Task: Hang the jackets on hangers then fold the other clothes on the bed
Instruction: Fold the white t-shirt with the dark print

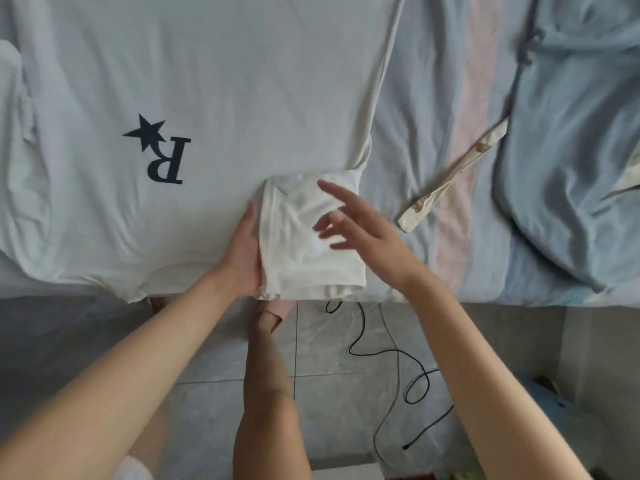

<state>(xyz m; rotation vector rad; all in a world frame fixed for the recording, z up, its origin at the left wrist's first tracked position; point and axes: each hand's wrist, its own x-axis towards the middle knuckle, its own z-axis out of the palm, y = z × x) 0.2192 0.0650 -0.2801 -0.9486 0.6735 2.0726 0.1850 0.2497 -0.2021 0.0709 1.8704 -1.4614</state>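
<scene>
White folded cloth (311, 237) at bed (433, 168) edge, atop T-shirt (207, 81). Left hand (244, 251) flat against cloth's left side, gripping nothing; right hand (360, 230) spread over cloth, empty.

Left hand (244, 251) lying flat, palm pressing the folded white cloth's (311, 244) left edge; right hand (353, 226) hovering above it, fingers spreading, loose.

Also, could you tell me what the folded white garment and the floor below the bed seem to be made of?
The folded white garment looks like soft matte knit, probably cotton jersey: it creases softly and shows no sheen. The floor looks like glossy grey stone-look tile, probably ceramic or marble: straight grout lines and faint veining.
</scene>
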